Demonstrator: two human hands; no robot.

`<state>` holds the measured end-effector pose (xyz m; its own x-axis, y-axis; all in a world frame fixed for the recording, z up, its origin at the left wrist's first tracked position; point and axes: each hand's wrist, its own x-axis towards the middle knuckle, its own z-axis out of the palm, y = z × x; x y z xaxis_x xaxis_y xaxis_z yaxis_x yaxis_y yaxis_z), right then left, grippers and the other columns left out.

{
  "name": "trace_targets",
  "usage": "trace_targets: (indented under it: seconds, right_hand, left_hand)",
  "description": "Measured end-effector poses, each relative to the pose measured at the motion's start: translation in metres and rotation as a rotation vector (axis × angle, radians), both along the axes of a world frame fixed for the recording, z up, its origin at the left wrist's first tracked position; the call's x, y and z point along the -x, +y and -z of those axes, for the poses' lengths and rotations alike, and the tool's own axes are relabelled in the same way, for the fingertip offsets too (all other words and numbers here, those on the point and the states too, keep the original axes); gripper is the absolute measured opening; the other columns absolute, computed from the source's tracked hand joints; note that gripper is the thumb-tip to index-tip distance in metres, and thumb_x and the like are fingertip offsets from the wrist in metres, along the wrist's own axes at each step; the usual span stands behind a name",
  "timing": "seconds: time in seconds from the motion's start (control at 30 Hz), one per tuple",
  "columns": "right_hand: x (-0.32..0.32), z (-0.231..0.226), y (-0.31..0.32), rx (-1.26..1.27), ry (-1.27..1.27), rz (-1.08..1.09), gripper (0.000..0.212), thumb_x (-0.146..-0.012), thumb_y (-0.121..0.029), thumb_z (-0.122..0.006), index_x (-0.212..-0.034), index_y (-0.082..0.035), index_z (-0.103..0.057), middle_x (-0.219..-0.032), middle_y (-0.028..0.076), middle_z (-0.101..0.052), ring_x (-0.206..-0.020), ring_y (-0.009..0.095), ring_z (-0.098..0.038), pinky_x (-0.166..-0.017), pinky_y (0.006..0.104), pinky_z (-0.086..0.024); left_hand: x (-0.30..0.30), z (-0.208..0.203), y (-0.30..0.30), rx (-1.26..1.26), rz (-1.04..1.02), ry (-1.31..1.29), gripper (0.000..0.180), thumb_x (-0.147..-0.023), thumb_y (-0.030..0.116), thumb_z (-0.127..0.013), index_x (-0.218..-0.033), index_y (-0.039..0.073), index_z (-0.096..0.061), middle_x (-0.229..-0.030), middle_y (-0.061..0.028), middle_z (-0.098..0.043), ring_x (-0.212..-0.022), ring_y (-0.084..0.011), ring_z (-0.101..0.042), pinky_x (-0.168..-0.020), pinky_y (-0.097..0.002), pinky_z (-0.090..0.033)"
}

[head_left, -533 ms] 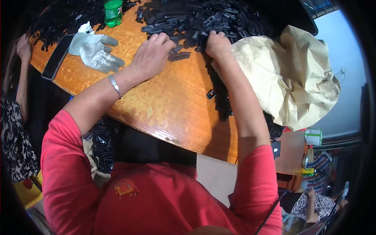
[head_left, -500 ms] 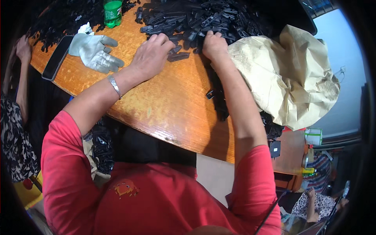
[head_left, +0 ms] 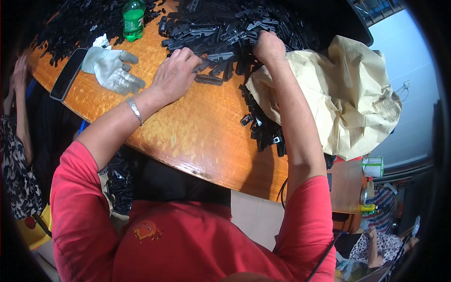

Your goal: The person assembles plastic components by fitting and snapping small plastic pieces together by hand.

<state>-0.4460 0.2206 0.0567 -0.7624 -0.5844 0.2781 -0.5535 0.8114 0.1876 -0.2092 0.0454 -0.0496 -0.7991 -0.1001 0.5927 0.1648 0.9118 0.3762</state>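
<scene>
A heap of black plastic clip-like parts [head_left: 221, 33] covers the far middle of the wooden table. My left hand [head_left: 176, 73] rests at the heap's near left edge, fingers bent together and pointing away. Dark parts lie right beside its fingertips, but what the fingers hold is hidden. One loose black part [head_left: 209, 80] lies just right of this hand. My right hand [head_left: 270, 47] is closed in a fist at the heap's right side; its contents cannot be made out. Below that wrist, more black clips [head_left: 263, 129] show from under a crumpled beige sack [head_left: 347, 98].
On the left lie a pale work glove [head_left: 112, 70] and a dark phone [head_left: 69, 75]. A green bottle [head_left: 133, 21] stands beside another pile of small black parts [head_left: 70, 28]. Another person's hand [head_left: 19, 73] is at the table's left edge; further people sit at lower right.
My right hand has moved right and slightly away. My left hand has drawn a little left and nearer. More black clips now show beside the sack, under my right forearm.
</scene>
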Motion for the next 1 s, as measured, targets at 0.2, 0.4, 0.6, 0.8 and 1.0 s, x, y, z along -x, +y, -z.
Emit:
trace_targets:
  seconds: [0.2,0.4,0.6,0.8,1.0]
  right_hand:
    - [0.039,0.04,0.024,-0.178,0.078,0.157,0.035,-0.097,-0.016,-0.066,-0.129,-0.004,-0.069,-0.135,0.022,-0.067,-0.119,0.04,-0.072,-0.098,0.0477,-0.059]
    - [0.008,0.055,-0.007,-0.081,-0.039,0.076,0.037,-0.096,-0.009,-0.066,-0.132,-0.001,-0.063,-0.142,0.027,-0.055,-0.113,0.044,-0.073,-0.097,0.0503,-0.061]
    - [-0.035,0.055,-0.013,0.097,-0.258,0.035,0.042,-0.095,-0.006,-0.067,-0.135,0.003,-0.06,-0.146,0.03,-0.051,-0.12,0.049,-0.069,-0.102,0.0496,-0.06]
    - [-0.053,0.066,0.003,0.227,-0.25,-0.09,0.055,-0.091,-0.008,-0.07,-0.145,-0.002,-0.058,-0.149,0.031,-0.051,-0.128,0.052,-0.064,-0.112,0.0531,-0.053]
    - [-0.063,0.063,0.033,0.297,-0.254,-0.256,0.077,-0.085,-0.018,-0.086,-0.157,-0.014,-0.057,-0.147,0.025,-0.061,-0.135,0.041,-0.062,-0.117,0.0441,-0.051]
  left_hand:
    - [0.003,-0.002,-0.001,-0.021,-0.023,-0.027,0.033,-0.088,0.001,-0.074,-0.12,0.004,-0.067,-0.119,-0.0123,-0.06,-0.117,-0.0352,-0.061,-0.098,-0.0462,-0.053]
    - [0.006,-0.001,-0.001,-0.009,-0.022,-0.039,0.034,-0.089,0.002,-0.075,-0.122,0.004,-0.066,-0.121,-0.0134,-0.058,-0.118,-0.0353,-0.061,-0.098,-0.0466,-0.053]
    - [-0.001,0.003,-0.001,-0.018,-0.012,-0.012,0.035,-0.088,0.002,-0.073,-0.122,0.005,-0.067,-0.121,-0.0133,-0.059,-0.116,-0.0357,-0.062,-0.095,-0.0478,-0.054]
    - [0.003,0.007,-0.008,0.016,0.02,0.052,0.031,-0.087,0.005,-0.07,-0.117,0.006,-0.07,-0.119,-0.0154,-0.064,-0.117,-0.0391,-0.064,-0.095,-0.0485,-0.055]
    - [-0.007,0.013,-0.006,0.104,0.094,0.003,0.033,-0.094,0.008,-0.07,-0.127,0.008,-0.07,-0.127,-0.0138,-0.063,-0.122,-0.0384,-0.064,-0.102,-0.0487,-0.055]
